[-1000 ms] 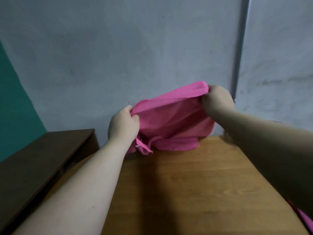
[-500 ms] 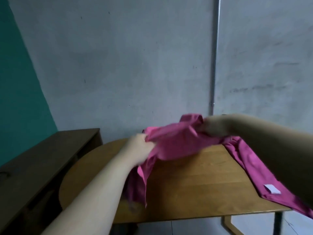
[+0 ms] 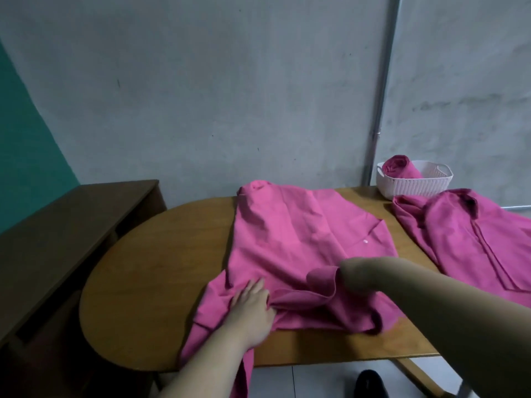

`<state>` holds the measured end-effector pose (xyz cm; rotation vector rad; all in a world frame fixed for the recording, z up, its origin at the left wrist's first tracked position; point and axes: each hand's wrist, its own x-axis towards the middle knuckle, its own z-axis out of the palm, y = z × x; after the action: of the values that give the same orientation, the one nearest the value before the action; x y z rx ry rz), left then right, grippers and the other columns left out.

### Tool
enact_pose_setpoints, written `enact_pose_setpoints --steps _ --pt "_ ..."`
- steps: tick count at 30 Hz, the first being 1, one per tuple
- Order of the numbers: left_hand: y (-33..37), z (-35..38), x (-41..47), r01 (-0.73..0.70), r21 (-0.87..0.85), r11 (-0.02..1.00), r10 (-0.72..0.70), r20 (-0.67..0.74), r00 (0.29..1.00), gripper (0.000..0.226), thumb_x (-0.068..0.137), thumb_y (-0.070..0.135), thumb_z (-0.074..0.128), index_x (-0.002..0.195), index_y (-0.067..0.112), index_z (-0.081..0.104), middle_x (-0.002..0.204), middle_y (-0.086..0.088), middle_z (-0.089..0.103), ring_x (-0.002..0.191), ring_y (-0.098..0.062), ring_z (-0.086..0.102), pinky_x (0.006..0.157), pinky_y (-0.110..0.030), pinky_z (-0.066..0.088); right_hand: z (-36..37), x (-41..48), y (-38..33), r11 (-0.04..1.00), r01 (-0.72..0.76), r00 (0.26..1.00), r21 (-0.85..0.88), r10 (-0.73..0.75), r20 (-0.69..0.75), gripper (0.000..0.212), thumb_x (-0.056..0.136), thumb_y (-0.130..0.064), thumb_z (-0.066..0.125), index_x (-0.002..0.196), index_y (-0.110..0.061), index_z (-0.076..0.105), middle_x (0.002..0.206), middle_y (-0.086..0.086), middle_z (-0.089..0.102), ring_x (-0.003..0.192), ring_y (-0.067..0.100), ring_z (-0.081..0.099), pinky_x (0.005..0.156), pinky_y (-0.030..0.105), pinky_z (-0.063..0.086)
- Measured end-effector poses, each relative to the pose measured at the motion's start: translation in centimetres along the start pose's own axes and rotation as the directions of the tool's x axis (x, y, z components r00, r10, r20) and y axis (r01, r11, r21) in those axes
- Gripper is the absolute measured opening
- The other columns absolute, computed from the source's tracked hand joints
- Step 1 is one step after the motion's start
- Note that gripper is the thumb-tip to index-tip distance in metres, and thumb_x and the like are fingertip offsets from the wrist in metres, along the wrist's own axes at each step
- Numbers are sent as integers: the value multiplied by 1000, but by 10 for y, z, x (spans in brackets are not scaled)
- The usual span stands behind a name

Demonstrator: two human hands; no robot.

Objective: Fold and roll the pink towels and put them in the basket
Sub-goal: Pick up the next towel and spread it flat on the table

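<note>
Pink towel [image 3: 287,239] lies rumpled across wooden surface [image 3: 149,268], near edge hanging off. Left hand [image 3: 250,307] flat, fingers straight, pressing cloth down; right hand [image 3: 355,275] curled, pinching a raised fold. Basket [image 3: 416,186] rear right, one roll [image 3: 400,168] inside. Advice: pull fold taut, smooth wrinkles outward, square edges before folding.

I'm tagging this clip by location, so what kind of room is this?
Probably a plain room in a home, perhaps a laundry corner, though I can't be sure: a bare grey wall, a rounded wooden table with pink towels spread on it, and a white plastic basket holding a rolled towel.
</note>
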<state>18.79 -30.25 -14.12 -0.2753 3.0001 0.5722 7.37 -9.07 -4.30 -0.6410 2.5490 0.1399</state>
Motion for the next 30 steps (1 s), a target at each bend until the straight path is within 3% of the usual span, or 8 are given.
enact_pose_setpoints --steps 4,8,11,17,20,22,26,30 --pt "-20 0 51 -28 55 998 30 -33 999 38 101 28 43 137 19 48 169 3 6 155 -13 0 125 -39 2 20 74 5 996 84 992 -4 -84 -95 52 105 -48 29 148 -21 41 154 6 39 140 31 34 117 48 27" --pt "-40 -11 116 -23 75 997 28 -62 998 35 99 28 47 132 20 51 168 5 8 154 -12 2 125 -38 2 15 142 2 998 1 986 60 9 -164 68 100 -62 24 160 -34 9 169 2 -3 153 39 -4 119 60 11" --pt "-58 -22 171 -12 90 996 18 -69 997 37 99 29 48 135 20 50 168 5 9 154 -13 4 125 -38 4 3 195 6 998 -8 972 69 24 -232 67 101 -62 19 160 -36 3 169 2 -10 154 36 -10 121 60 4" --pt "-97 -54 287 -19 117 993 26 -60 998 55 101 30 47 152 16 37 168 2 10 155 -13 5 125 -34 5 -53 303 17 997 -33 957 74 53 -287 59 104 -52 23 160 -36 11 170 0 0 155 34 -1 122 58 7" --pt "-129 -89 344 89 190 978 -84 -35 996 52 102 33 45 148 10 42 164 -9 27 151 -21 23 122 -36 20 -101 350 26 987 -71 923 145 120 -367 44 100 -30 32 140 -25 51 153 10 43 139 33 41 114 52 35" --pt "-141 -114 365 192 234 953 -166 -126 978 38 102 34 45 133 15 53 148 -11 49 137 -27 45 111 -38 37 -130 366 28 975 -60 844 215 165 -511 33 98 -22 36 117 -16 63 129 16 63 117 35 60 98 45 50" --pt "-131 -137 363 203 65 977 -147 -485 862 10 93 17 54 102 20 56 111 -6 62 104 -33 60 79 -38 47 -165 352 19 925 107 644 364 215 -734 26 93 -13 43 109 -15 63 104 17 69 96 39 64 73 39 46" --pt "-113 -134 323 84 1 996 -69 -564 823 24 87 3 52 97 23 59 104 0 60 97 -29 59 68 -34 38 -159 314 21 775 356 636 522 208 -743 21 83 -7 54 96 -17 68 83 5 71 77 29 66 69 47 58"
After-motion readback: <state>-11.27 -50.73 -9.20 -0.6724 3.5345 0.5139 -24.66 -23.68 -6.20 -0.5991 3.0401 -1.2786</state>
